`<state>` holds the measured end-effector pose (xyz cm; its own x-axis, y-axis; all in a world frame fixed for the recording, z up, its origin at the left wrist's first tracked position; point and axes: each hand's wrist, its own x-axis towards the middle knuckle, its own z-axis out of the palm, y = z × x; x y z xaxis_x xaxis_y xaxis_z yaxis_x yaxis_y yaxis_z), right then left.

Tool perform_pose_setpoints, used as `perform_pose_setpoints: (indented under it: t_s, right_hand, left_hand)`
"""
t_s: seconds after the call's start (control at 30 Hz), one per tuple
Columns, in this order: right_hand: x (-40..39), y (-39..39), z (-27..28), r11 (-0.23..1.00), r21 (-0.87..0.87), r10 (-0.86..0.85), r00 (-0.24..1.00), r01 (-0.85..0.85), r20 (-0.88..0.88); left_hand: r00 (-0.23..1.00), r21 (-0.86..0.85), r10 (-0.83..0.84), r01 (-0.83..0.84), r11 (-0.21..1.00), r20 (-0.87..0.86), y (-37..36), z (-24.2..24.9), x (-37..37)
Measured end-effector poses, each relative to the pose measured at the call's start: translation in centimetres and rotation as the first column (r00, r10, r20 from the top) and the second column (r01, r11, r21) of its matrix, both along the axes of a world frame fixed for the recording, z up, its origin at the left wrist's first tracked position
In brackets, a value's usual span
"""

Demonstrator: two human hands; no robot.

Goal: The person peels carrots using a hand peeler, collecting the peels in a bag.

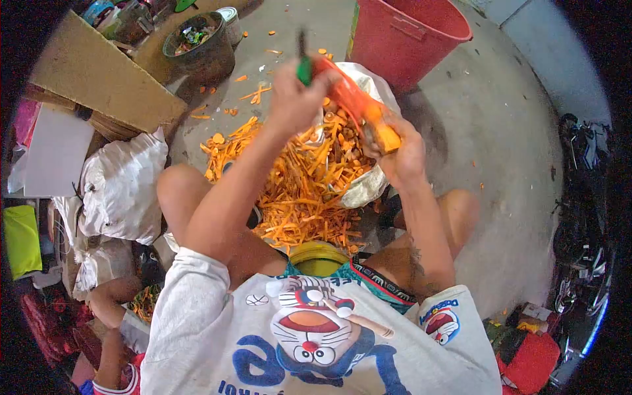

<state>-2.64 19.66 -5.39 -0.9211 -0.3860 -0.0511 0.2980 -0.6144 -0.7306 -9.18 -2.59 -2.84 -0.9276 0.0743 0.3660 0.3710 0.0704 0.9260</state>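
My left hand (296, 99) is closed round a green-handled tool (303, 70), whose dark upper end is smeared by motion. My right hand (405, 148) grips a carrot (387, 138) with its thick end towards me. A red-orange blurred streak (349, 95) stretches between the two hands. Below them a heap of carrot peelings (303, 191) spreads over the floor between my bent legs. Behind my right hand an opened white sack (365, 187) holds brownish, unpeeled-looking pieces, partly hidden by the hands. A yellow round container (319, 255) stands close in front of my body.
A tall red bin (408, 43) stands ahead on the right. At the far left are a dark bucket (201, 56) with scraps, a cardboard sheet (105, 72) and a stuffed white sack (125, 184). Another person's arm (115, 349) shows at lower left. Carrot bits dot the concrete floor (507, 197).
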Motion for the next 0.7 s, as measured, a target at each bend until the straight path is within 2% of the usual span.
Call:
perform_pose_setpoints:
  t_s: [0.03,0.1,0.17,0.2,0.23,0.3,0.33,0.4,0.43,0.5,0.53,0.57,0.63,0.7]
  right_hand:
    - [0.5,-0.7,0.9,1.0,0.001,0.001,1.0,-0.001,0.002]
    - [1.6,-2.6,3.7,0.946,0.197,-0.279,0.957,0.258,0.086]
    - [0.8,-1.3,2.6,0.965,0.161,-0.225,0.968,0.207,0.107]
    - [0.7,-0.7,1.9,0.979,0.126,-0.176,0.975,0.159,0.137]
    - [0.8,-1.3,2.4,0.978,0.125,-0.181,0.974,0.164,0.138]
    - [0.9,-2.8,3.8,0.931,0.212,-0.333,0.928,0.296,0.166]
    - [1.1,-2.3,3.3,0.932,0.217,-0.329,0.929,0.29,0.172]
    - [1.6,-0.9,2.3,0.997,0.013,-0.076,0.994,0.075,0.084]
    - [1.7,-1.1,2.6,0.997,0.009,-0.076,0.994,0.076,0.081]
    - [1.9,-1.2,3.5,0.981,0.114,-0.177,0.972,0.16,0.158]
    - [1.6,-1.1,3.5,0.98,0.113,-0.181,0.972,0.165,0.151]
    - [1.4,-1.1,3.1,0.971,0.149,-0.209,0.968,0.189,0.138]
    - [1.3,-1.4,3.3,0.96,0.186,-0.235,0.964,0.21,0.125]
    - [2.2,-2.2,4.2,0.955,0.179,-0.266,0.95,0.237,0.164]
  left_hand:
    - [0.989,0.028,0.112,-0.115,0.993,0.092,-0.8,0.3,-0.9]
    - [0.981,-0.002,0.179,-0.18,0.984,0.074,-2.0,0.4,-1.7]
    - [0.976,0.035,0.167,-0.173,0.984,0.143,-2.0,0.5,-1.6]
    - [0.984,0.061,0.05,-0.061,0.996,0.173,-1.1,-0.1,-0.5]
    - [0.995,0.172,-0.048,0.033,0.985,0.087,1.1,0.3,1.5]
    - [0.977,-0.046,-0.067,0.059,0.997,-0.2,2.0,0.5,2.7]
    - [0.979,-0.042,-0.062,0.054,0.998,-0.193,1.4,0.5,2.0]
    - [0.999,0.031,0.044,-0.043,0.999,-0.019,-1.0,0.4,-0.8]
    - [0.999,0.027,0.043,-0.043,0.999,-0.023,-1.6,0.4,-1.3]
    - [0.978,0.121,0.169,-0.184,0.976,0.121,-2.1,0.2,-2.2]
    - [0.99,0.145,0.135,-0.139,0.98,0.038,-1.2,0.0,-1.1]
    - [0.999,0.014,0.04,-0.041,0.999,0.023,-0.4,0.1,0.5]
    - [0.965,0.041,-0.037,0.049,0.998,-0.258,2.9,0.4,3.2]
    - [0.973,0.004,0.0,0.001,1.0,-0.23,1.4,-0.1,1.2]
